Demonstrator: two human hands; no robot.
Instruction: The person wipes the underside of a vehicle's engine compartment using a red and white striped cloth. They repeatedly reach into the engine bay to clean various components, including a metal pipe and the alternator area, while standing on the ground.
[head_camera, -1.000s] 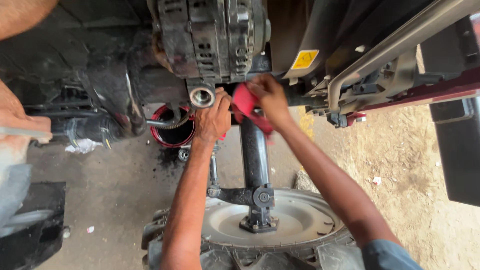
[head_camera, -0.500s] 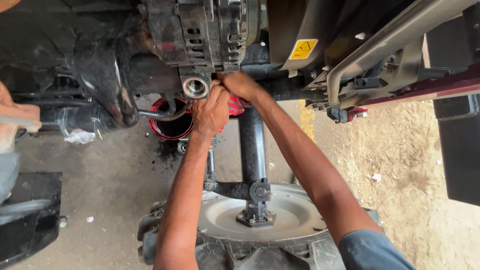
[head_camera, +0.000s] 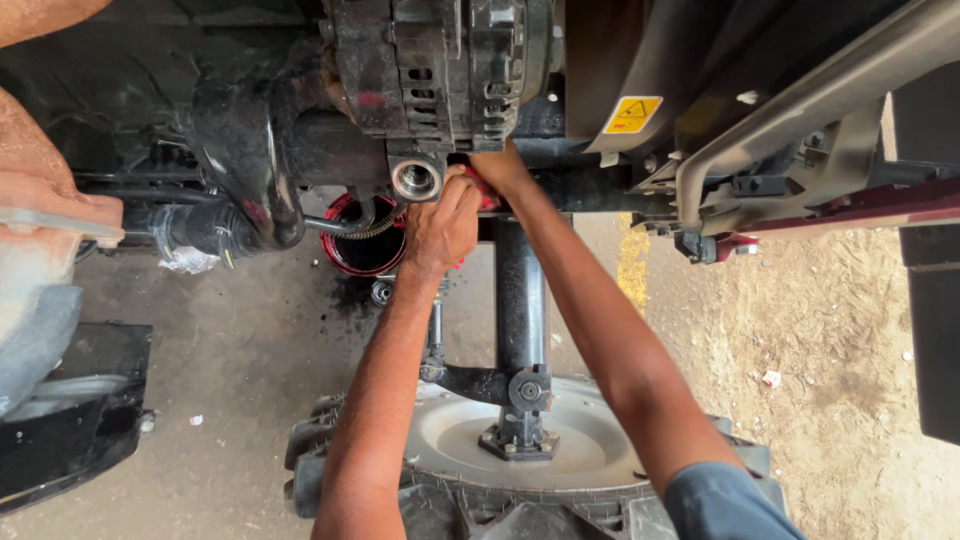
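Oil-stained concrete floor (head_camera: 230, 400) meets sandy dirt outdoors. Your left hand (head_camera: 440, 225) and right hand (head_camera: 500, 170) both close on a red rag (head_camera: 487, 192) under the alternator (head_camera: 440, 70); its long axis is hidden.

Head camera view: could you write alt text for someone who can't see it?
Seen from above, a person's left hand and right hand press a red cloth against the underside of a grimy black engine, beside a round metal port. Below sit a red oil-filled container on stained concrete, a black axle strut and a tyred wheel.
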